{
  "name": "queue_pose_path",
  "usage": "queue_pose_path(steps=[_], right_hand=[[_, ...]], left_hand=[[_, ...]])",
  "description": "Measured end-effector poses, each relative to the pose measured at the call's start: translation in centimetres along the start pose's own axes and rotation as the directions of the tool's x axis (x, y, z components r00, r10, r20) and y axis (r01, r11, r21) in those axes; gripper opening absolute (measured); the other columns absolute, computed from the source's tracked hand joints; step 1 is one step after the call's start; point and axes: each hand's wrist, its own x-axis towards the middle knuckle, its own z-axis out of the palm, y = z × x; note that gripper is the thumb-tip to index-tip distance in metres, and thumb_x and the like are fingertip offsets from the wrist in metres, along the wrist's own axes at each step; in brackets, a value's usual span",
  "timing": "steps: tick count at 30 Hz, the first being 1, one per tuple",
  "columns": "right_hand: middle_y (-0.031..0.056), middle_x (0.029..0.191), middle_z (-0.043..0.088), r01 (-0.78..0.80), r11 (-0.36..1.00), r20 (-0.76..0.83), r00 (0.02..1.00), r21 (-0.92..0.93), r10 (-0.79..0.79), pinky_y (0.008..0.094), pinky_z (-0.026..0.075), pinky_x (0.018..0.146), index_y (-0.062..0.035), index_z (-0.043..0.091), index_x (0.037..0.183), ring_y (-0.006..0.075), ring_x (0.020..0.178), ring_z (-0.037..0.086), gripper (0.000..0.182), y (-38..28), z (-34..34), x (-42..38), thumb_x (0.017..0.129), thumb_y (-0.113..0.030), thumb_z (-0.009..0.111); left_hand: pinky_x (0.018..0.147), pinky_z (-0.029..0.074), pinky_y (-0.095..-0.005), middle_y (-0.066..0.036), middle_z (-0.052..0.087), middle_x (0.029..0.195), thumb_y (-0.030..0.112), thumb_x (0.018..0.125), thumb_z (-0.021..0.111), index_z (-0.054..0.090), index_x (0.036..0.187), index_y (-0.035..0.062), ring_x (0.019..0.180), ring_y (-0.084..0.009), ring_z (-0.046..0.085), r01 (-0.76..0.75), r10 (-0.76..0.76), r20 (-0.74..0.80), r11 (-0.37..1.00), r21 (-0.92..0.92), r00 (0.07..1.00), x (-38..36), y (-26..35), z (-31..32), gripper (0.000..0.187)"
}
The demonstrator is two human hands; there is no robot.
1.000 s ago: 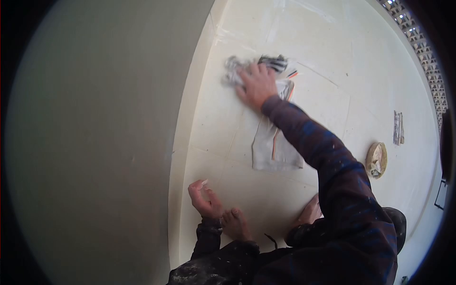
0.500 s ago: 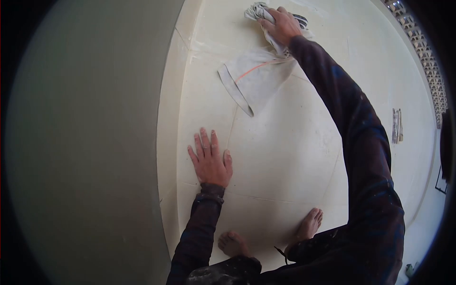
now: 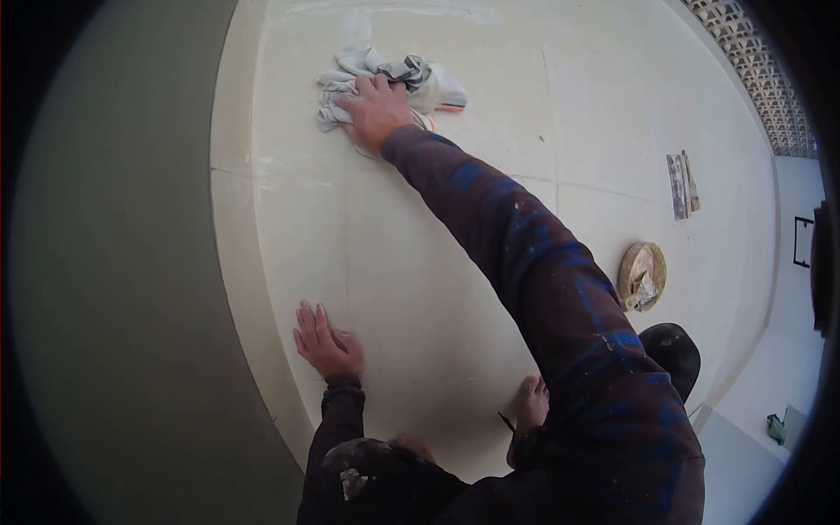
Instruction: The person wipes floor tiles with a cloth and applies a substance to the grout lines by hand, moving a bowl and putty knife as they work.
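Observation:
My right hand point(image 3: 380, 112) reaches far forward and presses down on a bunched cloth point(image 3: 442, 92), whitish grey with dark stripes and an orange edge. Its fingers curl into the folds, and the cloth lies crumpled on the pale tiled floor point(image 3: 420, 262). Closer to my body, my left hand point(image 3: 326, 341) rests on the floor near the wall, fingers stretched out and nothing held. Both arms wear dark sleeves with paint specks.
A grey wall point(image 3: 131, 262) with a pale skirting point(image 3: 234, 201) runs along the left. On the right are a round shallow container point(image 3: 641, 273) with scraps in it and flat scraper-like tools point(image 3: 682, 185). A perforated block screen point(image 3: 757, 70) stands at the far right.
My right hand has moved the cloth leftward, and its loose hanging part is now gathered up. The view has shifted, bringing the round container into sight. My left hand still rests on the floor.

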Motion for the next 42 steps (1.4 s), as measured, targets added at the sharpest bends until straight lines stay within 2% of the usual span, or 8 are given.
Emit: queue_pose_path(steps=[7, 10, 22, 26, 28, 31, 37, 42], right_hand=[[0.0111, 0.108, 0.056, 0.27, 0.917, 0.115, 0.943, 0.293, -0.314, 0.0438, 0.047, 0.085, -0.0198, 0.065, 0.13, 0.0314, 0.096, 0.054, 0.059, 1.1, -12.4, -7.9, 0.074, -0.033, 0.08], [0.0113, 0.143, 0.047, 0.269, 0.918, 0.445, 0.811, 0.292, -0.38, 0.0523, 0.039, 0.104, -0.0249, 0.055, 0.14, 0.0363, 0.132, 0.044, 0.075, -3.2, -13.2, -22.0, 0.073, -0.046, 0.082], [0.0121, 0.119, 0.062, -0.326, 0.945, -0.031, 0.945, -0.025, 0.325, 0.0536, 0.039, 0.093, -0.0193, 0.066, 0.131, 0.0303, 0.119, 0.054, 0.053, 15.6, -2.4, -1.4, 0.085, -0.046, 0.065], [0.0169, 0.102, 0.07, -0.436, 0.858, 0.003, 0.892, 0.271, 0.452, 0.0466, 0.048, 0.088, -0.0069, 0.071, 0.114, 0.0331, 0.098, 0.066, 0.047, 21.6, -6.6, 4.5, 0.088, -0.045, 0.062], [0.0227, 0.091, 0.071, -0.39, 0.715, 0.121, 0.909, 0.579, 0.398, 0.0452, 0.052, 0.078, -0.0007, 0.069, 0.104, 0.0395, 0.083, 0.068, 0.044, 19.8, -10.7, 0.9, 0.086, -0.04, 0.063], [0.0173, 0.086, 0.064, -0.329, 0.792, 0.206, 0.944, 0.515, 0.259, 0.0431, 0.049, 0.074, -0.0028, 0.071, 0.106, 0.0364, 0.08, 0.064, 0.038, 11.7, -17.4, -9.5, 0.081, -0.031, 0.067], [0.0113, 0.129, 0.054, -0.396, 0.909, 0.416, 0.854, 0.128, 0.313, 0.056, 0.032, 0.102, -0.0228, 0.061, 0.136, 0.0336, 0.122, 0.049, 0.067, -2.6, -14.1, -29.5, 0.074, -0.042, 0.078], [0.0095, 0.122, 0.056, -0.404, 0.888, 0.282, 0.898, 0.22, 0.339, 0.0522, 0.035, 0.098, -0.0202, 0.064, 0.126, 0.0294, 0.117, 0.051, 0.06, 1.5, -9.0, -21.1, 0.071, -0.035, 0.08]], left_hand=[[0.119, 0.022, -0.0595, -0.019, 0.045, 0.155, 0.009, 0.079, 0.051, 0.053, 0.138, 0.004, 0.146, -0.0378, 0.039, 0.013, -0.014, -0.026, 0.999, -0.044, 1.0, 0.5, 0.1, -0.5, 0.059], [0.118, 0.023, -0.0594, -0.02, 0.043, 0.156, 0.011, 0.079, 0.051, 0.052, 0.137, 0.0033, 0.146, -0.039, 0.038, 0.028, -0.029, -0.014, 0.999, -0.033, 0.999, 0.6, 0.7, -0.6, 0.058], [0.115, 0.028, -0.0601, -0.027, 0.043, 0.152, 0.013, 0.081, 0.046, 0.049, 0.135, -0.0016, 0.142, -0.0442, 0.039, -0.034, 0.031, 0.05, 0.998, 0.049, 0.998, 0.9, -0.1, -0.5, 0.055], [0.115, 0.026, -0.06, -0.026, 0.044, 0.152, 0.013, 0.082, 0.046, 0.049, 0.135, 0.0017, 0.141, -0.0445, 0.041, -0.04, 0.04, 0.012, 0.999, -0.003, 0.999, 0.8, 0.0, 0.1, 0.054], [0.113, 0.029, -0.0571, -0.023, 0.047, 0.147, 0.016, 0.085, 0.047, 0.051, 0.132, 0.0035, 0.138, -0.0418, 0.043, -0.028, 0.028, -0.011, 0.999, -0.031, 1.0, 0.6, -0.3, 0.4, 0.049], [0.11, 0.034, -0.0527, -0.019, 0.052, 0.14, 0.02, 0.089, 0.047, 0.055, 0.127, 0.0063, 0.133, -0.0377, 0.047, -0.012, 0.013, -0.021, 0.999, 0.047, 1.0, 0.1, 0.1, 1.5, 0.041], [0.104, 0.042, -0.0438, -0.011, 0.063, 0.126, 0.027, 0.097, 0.049, 0.062, 0.117, 0.0117, 0.123, -0.0295, 0.055, -0.3, 0.032, 0.481, 0.816, 0.493, 0.876, -4.5, 12.7, 7.0, 0.028], [0.112, 0.031, -0.0569, -0.026, 0.047, 0.144, 0.012, 0.082, 0.045, 0.051, 0.128, 0.0, 0.136, -0.0448, 0.041, -0.064, 0.048, 0.126, 0.99, 0.125, 0.991, -0.8, -1.0, 1.8, 0.048]])
